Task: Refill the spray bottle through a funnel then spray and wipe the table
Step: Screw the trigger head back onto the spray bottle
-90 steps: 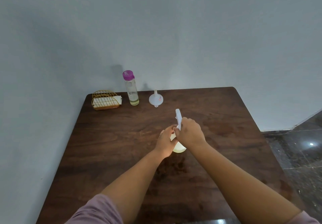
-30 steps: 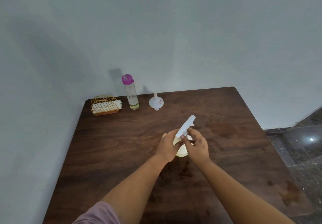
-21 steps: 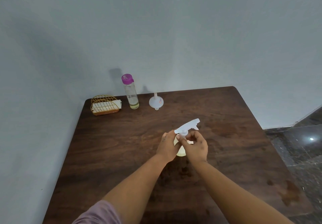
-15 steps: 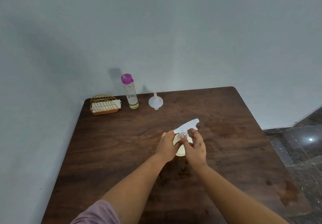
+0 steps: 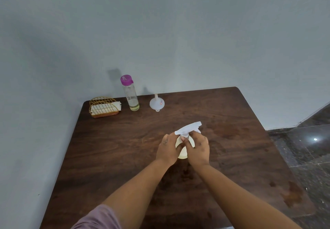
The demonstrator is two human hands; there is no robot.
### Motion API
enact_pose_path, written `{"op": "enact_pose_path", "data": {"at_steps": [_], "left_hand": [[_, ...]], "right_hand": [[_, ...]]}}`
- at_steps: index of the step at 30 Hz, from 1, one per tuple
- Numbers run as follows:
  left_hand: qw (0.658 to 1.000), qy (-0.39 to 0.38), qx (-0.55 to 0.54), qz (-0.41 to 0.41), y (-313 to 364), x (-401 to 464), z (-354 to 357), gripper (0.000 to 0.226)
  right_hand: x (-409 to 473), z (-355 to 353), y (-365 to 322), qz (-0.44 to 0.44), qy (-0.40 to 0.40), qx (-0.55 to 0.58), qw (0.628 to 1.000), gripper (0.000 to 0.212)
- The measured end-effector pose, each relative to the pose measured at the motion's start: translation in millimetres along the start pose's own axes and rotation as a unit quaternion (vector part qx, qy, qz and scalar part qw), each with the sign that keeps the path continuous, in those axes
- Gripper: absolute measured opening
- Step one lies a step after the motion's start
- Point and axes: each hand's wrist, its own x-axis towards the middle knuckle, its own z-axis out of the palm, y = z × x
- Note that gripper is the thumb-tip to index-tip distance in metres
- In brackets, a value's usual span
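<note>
While the trigger head (image 5: 188,128) turned from pointing away to pointing right, the spray bottle (image 5: 182,150) stayed mid-table.
Left hand (image 5: 167,149) gripped the body; right hand (image 5: 197,148) pinched the collar, fingers reset between twists. Likely unscrewing, cap not yet off. Funnel (image 5: 157,103), refill bottle (image 5: 130,93) and napkin holder (image 5: 103,106) sat untouched by the wall.

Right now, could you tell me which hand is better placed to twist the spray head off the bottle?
The right hand: its fingers already pinch the collar under the spray head, while the left hand wraps the spray bottle body to steady it.
</note>
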Motion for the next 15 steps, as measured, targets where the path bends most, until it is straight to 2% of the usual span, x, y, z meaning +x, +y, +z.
{"op": "enact_pose_path", "data": {"at_steps": [4,9,12,15], "left_hand": [[1.000,-0.015,-0.006,0.000,2.6,1.6,-2.1,0.037],[0.999,-0.030,-0.013,-0.009,0.7,3.1,-6.5,0.041],[1.000,-0.024,-0.006,-0.013,0.6,2.5,-6.1,0.039],[1.000,0.009,0.016,-0.008,2.8,0.1,-2.6,0.035]], "right_hand": [[-3.2,2.9,2.6,0.058,-0.016,0.040,0.997,0.032],[-8.6,2.0,-8.7,0.034,-0.085,0.031,0.995,0.020],[-5.8,2.9,-6.7,0.017,-0.059,0.029,0.998,0.012],[-7.3,7.6,-5.8,0.042,-0.018,0.056,0.997,0.010]]}}
